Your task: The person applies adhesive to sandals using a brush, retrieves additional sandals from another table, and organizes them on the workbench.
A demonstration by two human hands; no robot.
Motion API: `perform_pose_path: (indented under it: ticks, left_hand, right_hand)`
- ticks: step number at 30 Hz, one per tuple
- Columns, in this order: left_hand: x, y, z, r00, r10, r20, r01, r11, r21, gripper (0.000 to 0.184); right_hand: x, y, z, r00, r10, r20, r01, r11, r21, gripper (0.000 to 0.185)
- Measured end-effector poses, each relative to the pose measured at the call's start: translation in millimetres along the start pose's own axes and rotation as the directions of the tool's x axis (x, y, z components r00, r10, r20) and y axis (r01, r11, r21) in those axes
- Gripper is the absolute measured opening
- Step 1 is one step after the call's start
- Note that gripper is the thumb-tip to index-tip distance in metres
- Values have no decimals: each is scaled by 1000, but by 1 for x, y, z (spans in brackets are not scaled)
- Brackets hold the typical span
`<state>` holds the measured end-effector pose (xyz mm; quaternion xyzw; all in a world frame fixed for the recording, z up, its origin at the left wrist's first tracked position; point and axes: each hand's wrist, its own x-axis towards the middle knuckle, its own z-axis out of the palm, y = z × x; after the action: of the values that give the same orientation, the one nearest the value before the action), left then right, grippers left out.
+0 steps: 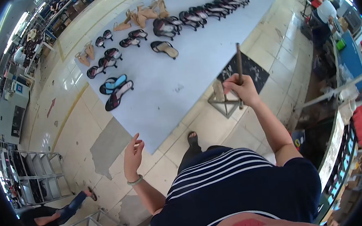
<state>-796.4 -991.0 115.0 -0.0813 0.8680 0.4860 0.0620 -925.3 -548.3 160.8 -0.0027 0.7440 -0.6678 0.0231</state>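
A worker in a navy shirt with white stripes grips a long, slim, brown rod (239, 61) in the right hand (244, 92), near the right edge of a broad, flat, whitish surface (154, 102). The fingers are closed around the rod's lower part, its longer end pointing to the far side. The left hand (133, 157), bracelet at the wrist, hangs with fingers loosely parted off the near left corner, nothing visible in its grasp. Just beside the right hand stands a grey metal frame (225, 106) with a tan block (218, 91). Dark open-toed shoes (165, 49) and beige heeled shoes (143, 15) line the far side. The rod looks stiff, fairly light and hardly fragile; a hold nearer its middle would likely balance best.
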Motion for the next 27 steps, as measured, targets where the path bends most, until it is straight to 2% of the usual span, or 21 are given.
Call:
perform_pose_path:
  ticks: [2,5,6,8,9,11,12,13,14,15,17,20,21,22,23,24,25,26,27]
  left_hand:
    - [63,11,6,1000,20,12,-19,998,-60,43]
    - [157,53,23,996,58,72,-35,957,-287,44]
    - [186,72,30,990,72,122,-22,930,-367,46]
    - [251,99,49,978,91,187,20,854,-520,50]
    - [286,105,63,974,95,205,47,802,-595,51]
    - [360,107,93,971,109,214,92,653,-751,57]
    - [402,107,107,974,96,205,95,651,-753,57]
    - [443,105,122,967,14,254,218,470,-855,65]
    - [482,106,137,949,-51,313,315,258,-913,74]
    - [516,108,152,949,-62,310,315,256,-914,74]
    - [580,110,179,903,-364,228,306,172,-936,86]
    - [666,71,208,860,-407,307,389,135,-911,91]
    - [686,70,212,854,-429,293,393,165,-905,84]
    - [699,65,221,847,-444,293,397,163,-903,84]
    - [709,59,233,832,-502,237,347,137,-928,73]
    - [706,81,238,810,-558,182,293,116,-949,63]
    - [707,89,242,822,-534,200,273,60,-960,61]
    - [709,89,244,815,-544,198,271,57,-961,61]
    - [712,86,246,854,-457,247,285,15,-958,63]
  right_hand:
    - [51,8,-26,967,250,-48,-241,959,147,16]
    - [130,37,-64,916,394,-83,-350,881,318,27]
    - [156,48,-82,895,447,-2,-418,839,347,31]
    - [211,47,-99,883,459,94,-456,795,400,45]
    - [242,61,-114,890,429,154,-454,808,375,61]
    - [304,79,-129,881,445,160,-470,784,407,66]
    - [339,90,-137,876,457,152,-474,762,442,70]
    - [375,108,-146,867,471,162,-488,737,468,78]
    - [412,123,-151,861,477,174,-499,733,461,78]
    - [445,138,-154,862,482,158,-495,732,467,80]
    - [497,158,-153,861,485,149,-496,743,449,87]
    - [560,174,-146,844,528,96,-531,794,296,89]
    - [578,178,-143,842,539,37,-528,806,267,89]
    - [595,188,-144,834,550,47,-541,798,267,89]
    - [612,196,-144,828,561,-18,-544,810,218,89]
    - [625,205,-145,821,565,-82,-547,820,167,89]
    - [631,205,-141,803,580,-140,-554,812,186,72]
    - [638,213,-142,799,587,-131,-563,806,182,72]
    - [645,221,-142,780,626,-8,-603,754,263,62]
